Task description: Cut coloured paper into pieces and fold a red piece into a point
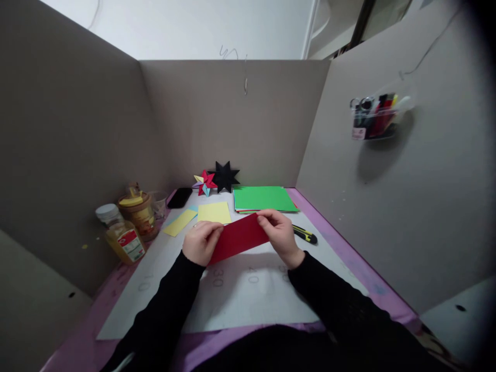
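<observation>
A folded red paper strip (241, 238) is held between both hands just above a white mat (248, 299). My left hand (200, 242) pinches its left end with curled fingers. My right hand (279, 236) grips the right end, fingers closed over the top edge. Both arms wear black sleeves.
Yellow paper sheets (214, 212) lie beyond the hands, a green paper stack (263, 198) to the right, a yellow-black utility knife (305, 235) beside it. Two jars (123, 238) stand at left. Paper stars (217, 179) and a black phone (179, 198) sit at the back. A pen holder (374, 118) hangs on the right wall.
</observation>
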`<action>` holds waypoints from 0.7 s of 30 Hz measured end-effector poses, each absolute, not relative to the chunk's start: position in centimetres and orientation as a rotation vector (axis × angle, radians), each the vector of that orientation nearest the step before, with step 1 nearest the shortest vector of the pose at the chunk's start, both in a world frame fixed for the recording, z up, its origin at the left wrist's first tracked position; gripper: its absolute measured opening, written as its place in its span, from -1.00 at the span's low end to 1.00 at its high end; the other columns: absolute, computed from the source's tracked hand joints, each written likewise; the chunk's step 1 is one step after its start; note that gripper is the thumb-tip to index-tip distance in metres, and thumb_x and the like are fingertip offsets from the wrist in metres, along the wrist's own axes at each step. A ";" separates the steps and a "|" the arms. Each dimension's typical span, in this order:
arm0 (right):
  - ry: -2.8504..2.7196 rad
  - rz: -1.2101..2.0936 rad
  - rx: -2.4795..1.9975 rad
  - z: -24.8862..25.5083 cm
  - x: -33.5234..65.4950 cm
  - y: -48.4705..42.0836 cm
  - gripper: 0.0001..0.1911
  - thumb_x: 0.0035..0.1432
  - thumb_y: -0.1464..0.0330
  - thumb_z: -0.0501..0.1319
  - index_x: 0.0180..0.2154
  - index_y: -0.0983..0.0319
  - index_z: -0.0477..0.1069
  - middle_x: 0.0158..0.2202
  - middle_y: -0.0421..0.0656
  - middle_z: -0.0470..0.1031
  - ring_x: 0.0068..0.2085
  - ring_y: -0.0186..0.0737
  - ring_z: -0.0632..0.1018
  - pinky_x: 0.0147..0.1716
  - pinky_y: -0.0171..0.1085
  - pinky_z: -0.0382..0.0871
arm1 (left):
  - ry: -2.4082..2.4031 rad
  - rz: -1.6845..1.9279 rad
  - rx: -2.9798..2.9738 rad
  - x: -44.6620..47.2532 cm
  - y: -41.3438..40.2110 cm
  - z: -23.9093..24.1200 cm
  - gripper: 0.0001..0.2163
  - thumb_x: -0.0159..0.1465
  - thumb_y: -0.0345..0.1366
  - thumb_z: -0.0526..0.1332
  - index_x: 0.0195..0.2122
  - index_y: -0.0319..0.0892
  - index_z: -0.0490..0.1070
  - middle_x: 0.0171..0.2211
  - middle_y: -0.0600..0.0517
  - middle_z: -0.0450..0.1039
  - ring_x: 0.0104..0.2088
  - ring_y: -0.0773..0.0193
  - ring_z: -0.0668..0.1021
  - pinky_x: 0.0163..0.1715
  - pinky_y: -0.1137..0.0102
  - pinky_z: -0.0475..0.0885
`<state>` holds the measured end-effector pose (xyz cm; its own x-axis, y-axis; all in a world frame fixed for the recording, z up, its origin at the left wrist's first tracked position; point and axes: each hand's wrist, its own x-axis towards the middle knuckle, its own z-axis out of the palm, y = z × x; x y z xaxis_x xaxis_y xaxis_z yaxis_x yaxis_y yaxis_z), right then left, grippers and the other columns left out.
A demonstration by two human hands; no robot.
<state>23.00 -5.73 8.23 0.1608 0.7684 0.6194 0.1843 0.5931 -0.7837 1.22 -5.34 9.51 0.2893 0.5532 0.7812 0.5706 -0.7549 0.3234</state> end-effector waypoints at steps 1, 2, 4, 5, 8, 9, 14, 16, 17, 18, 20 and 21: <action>-1.369 0.516 -0.885 8.2 23.0 -5.7 -0.86 0.09 0.27 0.19 -0.33 0.19 0.43 -0.36 -0.16 0.50 -0.34 -0.26 0.50 -0.36 -0.28 0.40 | -1.093 -1.517 -2.503 1.2 -5.3 9.5 -0.87 0.23 -0.35 0.11 -0.36 -0.17 0.46 -0.40 0.00 0.52 -0.35 0.28 0.53 -0.32 0.38 0.43; -1.356 0.518 -0.879 8.3 23.0 -5.7 -0.85 0.08 0.27 0.19 -0.31 0.19 0.41 -0.36 -0.16 0.49 -0.35 -0.26 0.49 -0.36 -0.29 0.40 | -1.097 -1.528 -2.497 1.2 -5.3 9.5 -0.87 0.23 -0.35 0.11 -0.36 -0.17 0.45 -0.40 0.01 0.52 -0.35 0.28 0.53 -0.32 0.39 0.43; -1.339 0.517 -0.857 8.3 23.1 -5.6 -0.85 0.08 0.26 0.20 -0.32 0.19 0.37 -0.35 -0.16 0.47 -0.35 -0.28 0.48 -0.35 -0.29 0.39 | -1.114 -1.548 -2.478 1.1 -5.3 9.5 -0.88 0.23 -0.35 0.12 -0.35 -0.16 0.45 -0.40 0.02 0.52 -0.36 0.29 0.53 -0.33 0.41 0.42; -1.345 0.512 -0.846 8.4 23.1 -5.6 -0.85 0.09 0.26 0.20 -0.34 0.20 0.36 -0.35 -0.15 0.47 -0.34 -0.28 0.48 -0.33 -0.29 0.39 | -1.128 -1.555 -2.466 1.1 -5.3 9.6 -0.88 0.22 -0.36 0.12 -0.36 -0.17 0.45 -0.40 0.02 0.52 -0.36 0.30 0.53 -0.34 0.42 0.42; -1.414 0.486 -0.834 8.6 23.4 -5.6 -0.83 0.11 0.25 0.17 -0.42 0.21 0.34 -0.31 -0.13 0.47 -0.27 -0.25 0.48 -0.25 -0.26 0.37 | -1.168 -1.574 -2.433 1.0 -5.3 9.8 -0.88 0.22 -0.35 0.13 -0.37 -0.17 0.46 -0.41 0.02 0.52 -0.37 0.30 0.53 -0.35 0.43 0.41; -1.439 0.474 -0.835 8.7 23.4 -5.6 -0.82 0.12 0.25 0.17 -0.44 0.21 0.35 -0.30 -0.12 0.47 -0.25 -0.23 0.48 -0.22 -0.25 0.36 | -1.177 -1.585 -2.424 0.9 -5.3 9.8 -0.87 0.22 -0.34 0.13 -0.37 -0.18 0.46 -0.41 0.02 0.52 -0.38 0.30 0.53 -0.35 0.43 0.41; -1.512 0.412 -0.826 8.9 23.7 -5.6 -0.86 0.10 0.30 0.20 -0.47 0.21 0.40 -0.29 -0.12 0.50 -0.21 -0.20 0.49 -0.16 -0.20 0.34 | -1.182 -1.604 -2.398 0.9 -5.3 9.8 -0.87 0.22 -0.34 0.13 -0.37 -0.17 0.47 -0.41 0.02 0.52 -0.39 0.31 0.53 -0.37 0.44 0.41; -1.514 0.404 -0.829 8.9 23.7 -5.7 -0.85 0.09 0.31 0.20 -0.49 0.20 0.41 -0.32 -0.13 0.50 -0.23 -0.20 0.50 -0.17 -0.19 0.35 | -1.174 -1.607 -2.396 0.8 -5.3 9.8 -0.88 0.22 -0.34 0.14 -0.37 -0.18 0.47 -0.42 0.03 0.52 -0.39 0.32 0.53 -0.37 0.45 0.41; -1.509 0.402 -0.832 8.9 23.6 -5.7 -0.85 0.08 0.31 0.20 -0.50 0.20 0.41 -0.34 -0.13 0.50 -0.24 -0.20 0.50 -0.19 -0.19 0.36 | -1.174 -1.608 -2.395 0.8 -5.2 9.8 -0.88 0.21 -0.34 0.14 -0.38 -0.17 0.47 -0.42 0.03 0.52 -0.39 0.32 0.53 -0.37 0.45 0.41; -1.503 0.402 -0.836 8.9 23.6 -5.7 -0.84 0.08 0.31 0.20 -0.51 0.20 0.41 -0.36 -0.13 0.50 -0.26 -0.20 0.50 -0.20 -0.19 0.36 | -1.176 -1.608 -2.393 0.8 -5.2 9.8 -0.88 0.21 -0.34 0.14 -0.38 -0.17 0.47 -0.42 0.03 0.53 -0.39 0.31 0.53 -0.37 0.44 0.42; -1.494 0.402 -0.839 9.0 23.6 -5.8 -0.83 0.07 0.30 0.21 -0.52 0.20 0.42 -0.37 -0.13 0.50 -0.28 -0.20 0.50 -0.21 -0.18 0.37 | -1.182 -1.604 -2.393 0.8 -5.2 9.7 -0.87 0.21 -0.32 0.14 -0.37 -0.17 0.48 -0.41 0.02 0.53 -0.38 0.30 0.54 -0.37 0.43 0.42; -1.489 0.402 -0.838 9.0 23.6 -5.8 -0.83 0.07 0.30 0.21 -0.52 0.20 0.42 -0.37 -0.13 0.50 -0.28 -0.21 0.50 -0.21 -0.18 0.37 | -1.183 -1.601 -2.394 0.9 -5.1 9.7 -0.87 0.21 -0.32 0.14 -0.37 -0.17 0.48 -0.41 0.02 0.53 -0.38 0.30 0.54 -0.36 0.43 0.43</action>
<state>23.60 -5.76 9.00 0.0861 0.7044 0.7045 0.2543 0.6682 -0.6992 0.86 -5.15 9.73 0.1825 0.5700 0.8011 0.5987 -0.7107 0.3693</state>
